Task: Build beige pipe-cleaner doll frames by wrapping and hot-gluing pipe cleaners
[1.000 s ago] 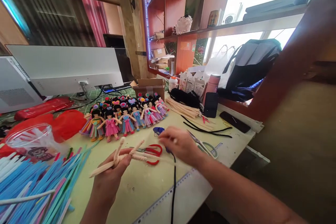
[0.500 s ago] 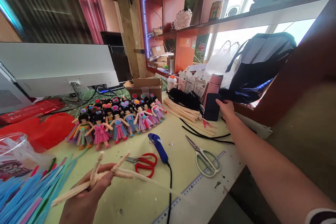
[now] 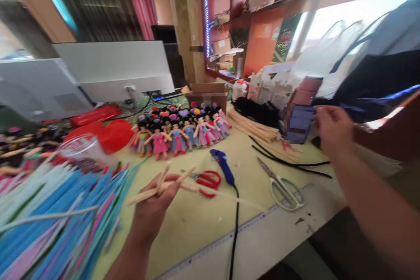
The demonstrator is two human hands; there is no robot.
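**A:** ok so what's in the hands here?

**B:** The left hand (image 3: 152, 205) has thumb and fingers closed around a beige, fuzzy stick-like piece with wrapped, branching arms (image 3: 160, 186), held over the pale yellow-green worktop (image 3: 190, 218). A thin pale strand trails off it to the right, pretty blurry.

**A:** And the other one?

**B:** Right hand (image 3: 334, 131) is up at the right edge of a dark phone with a lit screen (image 3: 300, 124), fingers bunched together. Too blurred to tell if it's actually gripping it. The phone's tilted up in front of a pink cylindrical bottle (image 3: 308, 89).

**A:** What else is lying around?

**B:** Red-handled scissors (image 3: 210, 183) just beyond the beige piece, then a blue handheld tool with a black cord (image 3: 223, 168), then scissors with pale green-white handles (image 3: 285, 190) further right. Black fuzzy stems (image 3: 288, 162) lie between those and the phone. Behind them there's a bundle of beige stems (image 3: 252, 127) next to a black fuzzy bunch (image 3: 257, 111).

**A:** Those dolls though!

**B:** Yeah, a crowd of small black-haired dolls in colourful dresses (image 3: 179, 138), in front of an open brown cardboard box (image 3: 208, 96). Big pile of blue, white, pink and green fuzzy stems (image 3: 59, 201) on the left.
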